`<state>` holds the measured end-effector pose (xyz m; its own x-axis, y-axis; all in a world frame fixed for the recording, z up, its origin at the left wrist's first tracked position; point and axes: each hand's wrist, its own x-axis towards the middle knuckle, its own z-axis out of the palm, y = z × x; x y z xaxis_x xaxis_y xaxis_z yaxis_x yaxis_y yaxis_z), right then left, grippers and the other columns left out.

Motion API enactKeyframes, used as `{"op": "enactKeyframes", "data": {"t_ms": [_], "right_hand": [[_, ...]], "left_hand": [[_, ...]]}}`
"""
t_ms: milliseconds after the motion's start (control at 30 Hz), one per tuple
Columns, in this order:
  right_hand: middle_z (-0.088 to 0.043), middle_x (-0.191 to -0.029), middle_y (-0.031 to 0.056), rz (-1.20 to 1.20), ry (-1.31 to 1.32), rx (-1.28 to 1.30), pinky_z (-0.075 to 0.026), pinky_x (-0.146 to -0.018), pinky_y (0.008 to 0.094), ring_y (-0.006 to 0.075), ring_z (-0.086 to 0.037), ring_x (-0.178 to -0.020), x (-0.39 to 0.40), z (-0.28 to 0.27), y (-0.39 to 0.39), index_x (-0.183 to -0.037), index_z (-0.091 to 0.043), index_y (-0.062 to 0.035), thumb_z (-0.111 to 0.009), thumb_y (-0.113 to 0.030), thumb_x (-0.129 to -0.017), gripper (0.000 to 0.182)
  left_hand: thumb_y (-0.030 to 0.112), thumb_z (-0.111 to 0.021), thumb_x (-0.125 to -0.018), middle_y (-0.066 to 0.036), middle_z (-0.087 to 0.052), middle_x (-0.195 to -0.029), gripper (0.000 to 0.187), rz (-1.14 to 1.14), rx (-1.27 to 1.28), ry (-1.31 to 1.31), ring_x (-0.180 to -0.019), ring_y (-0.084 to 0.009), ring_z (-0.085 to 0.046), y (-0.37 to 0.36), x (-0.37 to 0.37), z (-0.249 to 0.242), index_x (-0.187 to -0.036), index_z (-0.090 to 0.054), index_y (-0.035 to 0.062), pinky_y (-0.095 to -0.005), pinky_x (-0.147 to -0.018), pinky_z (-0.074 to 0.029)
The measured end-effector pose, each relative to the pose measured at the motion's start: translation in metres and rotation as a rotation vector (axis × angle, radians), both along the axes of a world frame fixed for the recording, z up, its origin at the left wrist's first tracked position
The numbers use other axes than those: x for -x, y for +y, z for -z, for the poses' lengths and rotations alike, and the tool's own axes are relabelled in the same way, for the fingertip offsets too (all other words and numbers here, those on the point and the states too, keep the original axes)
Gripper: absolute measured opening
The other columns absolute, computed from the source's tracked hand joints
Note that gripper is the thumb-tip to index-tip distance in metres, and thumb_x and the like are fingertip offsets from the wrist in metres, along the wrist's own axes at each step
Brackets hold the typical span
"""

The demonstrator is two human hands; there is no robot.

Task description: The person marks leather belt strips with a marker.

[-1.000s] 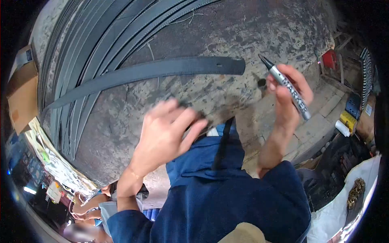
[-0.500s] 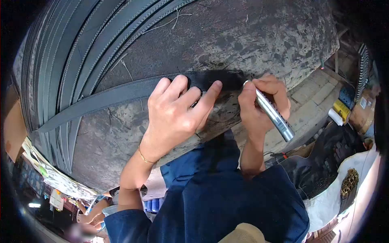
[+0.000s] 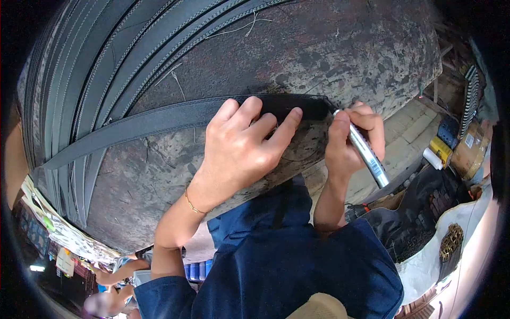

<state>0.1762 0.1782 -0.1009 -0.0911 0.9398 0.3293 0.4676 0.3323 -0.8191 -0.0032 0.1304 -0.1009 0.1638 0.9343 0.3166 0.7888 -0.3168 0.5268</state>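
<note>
A black stitched strap lies across the worn, stained work surface. My left hand rests on the strap near its right end, fingers apart and pressing it down. My right hand grips a silver marker, its tip at the strap's right end. The exact contact of the tip is hard to make out. Many more black straps lie side by side at the upper left, with the strap's far end over them.
Loose threads lie behind the strap. On the right are a cardboard box, a yellow-labelled item and a white sack with dark contents. At the lower left, another person is partly visible.
The view has shifted slightly, so the straps and hands appear a little further right. My right hand, with the marker, stays at the strap's end, and my left hand still presses on it.
</note>
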Motion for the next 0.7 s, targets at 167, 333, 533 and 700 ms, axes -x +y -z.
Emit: {"op": "enactKeyframes", "data": {"t_ms": [167, 333, 533, 700], "right_hand": [[-0.06, -0.064, 0.0093, 0.009, -0.027, -0.015, -0.045, -0.051, 0.0273, 0.0161, -0.054, -0.051, -0.0012, 0.0021, 0.001, -0.077, -0.057, 0.0001, -0.072, 0.002, -0.079, 0.016], [-0.06, -0.064, 0.0091, 0.014, -0.016, -0.032, -0.045, -0.051, 0.0274, 0.0163, -0.055, -0.051, -0.0026, 0.0028, -0.0001, -0.077, -0.057, -0.0001, -0.072, 0.001, -0.08, 0.016], [-0.06, -0.065, 0.0093, 0.024, 0.018, -0.032, -0.045, -0.05, 0.0274, 0.0165, -0.055, -0.051, -0.0016, 0.0042, -0.0015, -0.077, -0.057, 0.0, -0.073, 0.001, -0.079, 0.016], [-0.061, -0.066, 0.0097, -0.036, -0.031, 0.001, -0.046, -0.051, 0.0275, 0.0169, -0.056, -0.052, 0.0004, -0.0038, -0.002, -0.077, -0.058, 0.0003, -0.073, 0.002, -0.079, 0.016]], "left_hand": [[0.014, -0.082, -0.068, 0.004, -0.041, -0.06, 0.033, 0.009, 0.023, 0.009, -0.062, -0.0166, -0.041, -0.0001, 0.0007, -0.0011, -0.101, -0.079, 0.0137, -0.0319, -0.054, -0.034], [0.014, -0.082, -0.068, 0.003, -0.041, -0.06, 0.032, 0.01, 0.029, -0.001, -0.062, -0.0168, -0.042, -0.0003, 0.0006, -0.0021, -0.101, -0.078, 0.013, -0.0323, -0.054, -0.034], [0.014, -0.082, -0.068, 0.003, -0.042, -0.061, 0.033, 0.011, 0.01, 0.001, -0.062, -0.0174, -0.043, -0.0002, 0.0005, -0.0013, -0.101, -0.078, 0.0127, -0.0329, -0.054, -0.035], [0.015, -0.082, -0.069, 0.003, -0.043, -0.061, 0.032, 0.011, 0.013, -0.009, -0.062, -0.0174, -0.043, -0.0004, 0.0006, -0.0009, -0.101, -0.078, 0.012, -0.0332, -0.054, -0.035]]}}
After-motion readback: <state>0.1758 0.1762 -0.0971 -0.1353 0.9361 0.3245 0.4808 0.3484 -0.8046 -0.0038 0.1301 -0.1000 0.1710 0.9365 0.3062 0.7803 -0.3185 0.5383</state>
